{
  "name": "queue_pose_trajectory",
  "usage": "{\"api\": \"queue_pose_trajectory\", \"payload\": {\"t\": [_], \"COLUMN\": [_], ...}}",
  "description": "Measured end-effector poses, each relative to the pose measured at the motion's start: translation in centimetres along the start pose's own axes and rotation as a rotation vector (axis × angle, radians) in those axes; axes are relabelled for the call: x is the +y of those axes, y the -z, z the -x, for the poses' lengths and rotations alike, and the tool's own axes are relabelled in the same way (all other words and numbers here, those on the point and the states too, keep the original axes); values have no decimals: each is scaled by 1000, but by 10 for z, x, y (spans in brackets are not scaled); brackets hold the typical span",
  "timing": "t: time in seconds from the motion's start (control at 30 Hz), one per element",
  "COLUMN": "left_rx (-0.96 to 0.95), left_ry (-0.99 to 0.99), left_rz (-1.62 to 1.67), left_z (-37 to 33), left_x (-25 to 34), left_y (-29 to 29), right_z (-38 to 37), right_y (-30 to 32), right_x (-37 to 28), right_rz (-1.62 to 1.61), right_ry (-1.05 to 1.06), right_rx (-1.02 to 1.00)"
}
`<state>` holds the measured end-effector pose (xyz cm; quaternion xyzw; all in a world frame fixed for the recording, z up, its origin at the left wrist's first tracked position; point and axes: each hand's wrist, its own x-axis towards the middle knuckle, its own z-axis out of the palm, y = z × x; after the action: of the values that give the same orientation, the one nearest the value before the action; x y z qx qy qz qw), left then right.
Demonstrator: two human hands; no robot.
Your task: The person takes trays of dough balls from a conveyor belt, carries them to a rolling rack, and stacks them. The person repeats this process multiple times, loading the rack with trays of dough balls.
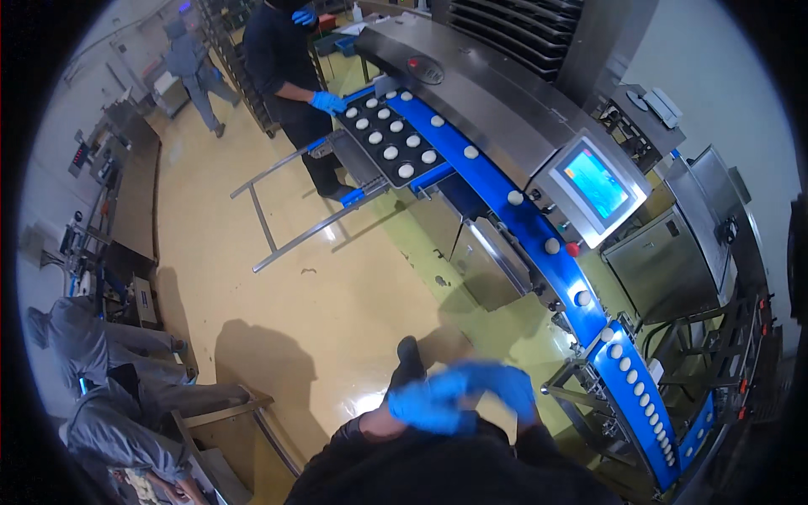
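My left hand and my right hand, both in blue gloves, are raised close together in front of my body. Motion smears their fingers, and no held thing can be made out. To their right, white dough balls ride in a line on a blue conveyor belt. Farther up that belt the dough balls are spaced wider apart. Beyond my hands, a dark baking tray with dough balls in rows rests beside the belt's far part. A co-worker's gloved hand is at that tray's far left corner.
A steel machine with a lit touch screen and a red knob borders the belt. Metal rails jut left from the tray stand. Co-workers are at far left and lower left, near a wooden-edged table.
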<state>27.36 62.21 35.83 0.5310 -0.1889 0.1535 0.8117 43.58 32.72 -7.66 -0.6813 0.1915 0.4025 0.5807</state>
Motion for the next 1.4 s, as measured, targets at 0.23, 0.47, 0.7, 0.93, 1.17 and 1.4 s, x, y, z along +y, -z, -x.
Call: {"api": "queue_pose_trajectory", "payload": {"t": [0.23,0.47,0.7,0.93,1.17,1.4], "left_rx": [-318,-374,546,1029,1679,1191], "left_ry": [-576,-440,613,1088,1347,1462], "left_rz": [342,101,-50,-725,127,-442], "left_z": [-38,-53,-39,138,196,208], "left_x": [102,108,50,-139,-175,-172], "left_y": [33,163,330,516,550,596], "right_z": [1,-52,-128,-235,-232,-243], "right_y": [-249,-364,-439,-469,-419,-385], "right_x": [-114,-135,-203,-254,-272,-218], "right_rz": [294,652,606,1140,1036,1502], "right_ry": [93,12,55,710,650,717], "right_rx": [-369,-567,-562,-778,-649,-626]}}
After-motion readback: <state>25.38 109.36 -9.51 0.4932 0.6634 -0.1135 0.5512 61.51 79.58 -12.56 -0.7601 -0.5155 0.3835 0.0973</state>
